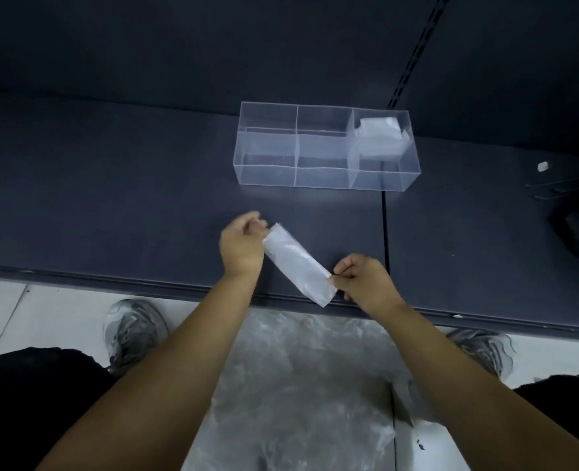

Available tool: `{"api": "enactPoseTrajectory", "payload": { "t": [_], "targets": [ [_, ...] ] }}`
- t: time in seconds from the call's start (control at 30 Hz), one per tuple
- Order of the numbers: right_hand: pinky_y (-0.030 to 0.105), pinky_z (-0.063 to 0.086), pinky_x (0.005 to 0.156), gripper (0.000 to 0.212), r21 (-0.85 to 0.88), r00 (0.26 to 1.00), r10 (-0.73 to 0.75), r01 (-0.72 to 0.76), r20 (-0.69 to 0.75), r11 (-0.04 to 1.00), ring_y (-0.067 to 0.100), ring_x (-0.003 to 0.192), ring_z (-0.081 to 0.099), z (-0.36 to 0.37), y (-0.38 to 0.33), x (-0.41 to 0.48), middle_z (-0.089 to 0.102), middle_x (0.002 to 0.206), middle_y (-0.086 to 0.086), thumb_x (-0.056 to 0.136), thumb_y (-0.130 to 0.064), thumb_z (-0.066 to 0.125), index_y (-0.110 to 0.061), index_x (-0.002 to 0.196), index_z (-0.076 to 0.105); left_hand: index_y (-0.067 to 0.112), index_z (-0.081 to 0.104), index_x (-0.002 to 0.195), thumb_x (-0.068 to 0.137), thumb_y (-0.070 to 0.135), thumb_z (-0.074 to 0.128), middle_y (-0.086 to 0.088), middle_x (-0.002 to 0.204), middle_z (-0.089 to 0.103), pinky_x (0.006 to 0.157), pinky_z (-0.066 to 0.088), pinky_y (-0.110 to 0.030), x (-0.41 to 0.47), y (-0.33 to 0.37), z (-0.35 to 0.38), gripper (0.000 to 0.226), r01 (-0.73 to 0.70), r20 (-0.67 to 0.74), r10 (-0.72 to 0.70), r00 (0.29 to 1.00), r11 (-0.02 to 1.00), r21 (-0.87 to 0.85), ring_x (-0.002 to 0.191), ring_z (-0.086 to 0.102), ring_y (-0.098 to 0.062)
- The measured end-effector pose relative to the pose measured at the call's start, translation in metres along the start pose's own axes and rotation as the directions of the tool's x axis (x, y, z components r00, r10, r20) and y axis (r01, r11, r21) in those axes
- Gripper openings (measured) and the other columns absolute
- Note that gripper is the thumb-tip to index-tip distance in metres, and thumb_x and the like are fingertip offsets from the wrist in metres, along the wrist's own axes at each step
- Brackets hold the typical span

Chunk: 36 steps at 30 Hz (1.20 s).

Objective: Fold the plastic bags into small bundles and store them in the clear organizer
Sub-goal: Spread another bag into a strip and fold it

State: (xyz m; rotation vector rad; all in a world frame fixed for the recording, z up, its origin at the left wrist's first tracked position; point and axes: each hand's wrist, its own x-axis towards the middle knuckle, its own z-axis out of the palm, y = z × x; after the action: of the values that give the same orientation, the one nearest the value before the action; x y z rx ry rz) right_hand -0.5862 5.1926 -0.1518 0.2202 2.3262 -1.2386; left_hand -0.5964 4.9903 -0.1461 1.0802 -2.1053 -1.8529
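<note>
— Where is the bag at this point?

— The folded bag [298, 263] is a long flat band running slantwise between the two hands. The left hand [242, 248] has its fingers [251, 222] curled at the far end and seems to grip it there. The right hand [363, 283] pinches the near end's corner between thumb and curled fingers [346, 270]. I cannot tell whether the folded bag lies on the dark worktop [111, 198] or hangs just over it. Its near end reaches past the worktop's front edge.

— So what is the step?

— Shortening it into a bundle, I'd judge. Carry the end at the right fingers over to the end at the left fingers and match the corners. Press the crease flat before letting go. The film looks thin and slippery, so I'd expect it to spring open if air is trapped. Smoothing from the crease toward the free ends should help.

— And after that?

— The clear organizer [325, 147] stands beyond both sets of fingers, a little toward the right ones. One bundle [380, 132] sits in its right-hand column, with more compartments to that bundle's left. The new bundle must end up narrower than a compartment, so probably another fold follows this one.

— Much left?

— Plenty, I think. A heap of loose bags [298, 385] lies below the fingers, between the person's legs.
</note>
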Motion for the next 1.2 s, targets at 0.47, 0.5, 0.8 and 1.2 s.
{"api": "enactPoseTrajectory", "payload": {
  "t": [0.47,0.5,0.8,1.2],
  "targets": [
    [0.018,0.04,0.046,0.011,0.192,0.962,0.214,-0.245,0.169,0.95,0.005,0.041,0.046,-0.014,-0.016,-0.011,0.052,0.055,0.002,0.084,-0.01,0.07,-0.012,0.084,0.059,0.004,0.052,0.134,0.09,0.019,0.064,-0.01,0.141,0.049,0.115,0.025,-0.031,-0.083,-0.067,0.004,0.049,-0.783,0.613,0.504,0.608,0.506,0.361,0.134,0.043,-0.022],
    [0.019,0.04,0.048,0.01,0.224,0.955,0.227,-0.269,0.193,0.937,0.006,0.044,0.046,-0.015,-0.016,-0.014,0.052,0.055,0.001,0.085,-0.01,0.07,-0.012,0.084,0.059,0.005,0.056,0.131,0.09,0.012,0.062,-0.01,0.137,0.054,0.112,0.028,-0.028,-0.083,-0.063,0.004,0.042,-0.765,0.584,0.514,0.629,0.541,0.348,0.13,0.048,-0.022],
    [0.022,0.049,0.081,0.049,0.224,0.975,-0.118,0.075,0.186,0.972,0.014,0.08,0.057,-0.025,-0.017,-0.016,0.06,0.122,-0.01,0.083,0.001,0.068,-0.019,0.126,0.056,0.01,0.068,0.103,0.1,0.031,0.043,-0.011,0.099,0.07,0.082,0.048,-0.036,-0.048,-0.019,0.0,0.033,-0.464,0.593,0.171,0.787,0.798,0.385,0.095,0.063,-0.027],
    [0.033,0.056,0.071,0.011,0.089,0.994,-0.014,0.024,-0.112,0.996,0.013,0.069,0.063,0.027,-0.027,0.019,0.071,0.085,0.006,0.078,-0.007,0.072,-0.016,0.082,0.066,0.008,0.066,0.106,0.099,0.029,0.05,-0.014,0.092,0.066,0.065,0.058,-0.039,-0.002,-0.008,0.019,0.028,-0.022,0.522,-0.096,0.848,0.976,0.216,0.077,0.064,-0.023]
  ]
}}
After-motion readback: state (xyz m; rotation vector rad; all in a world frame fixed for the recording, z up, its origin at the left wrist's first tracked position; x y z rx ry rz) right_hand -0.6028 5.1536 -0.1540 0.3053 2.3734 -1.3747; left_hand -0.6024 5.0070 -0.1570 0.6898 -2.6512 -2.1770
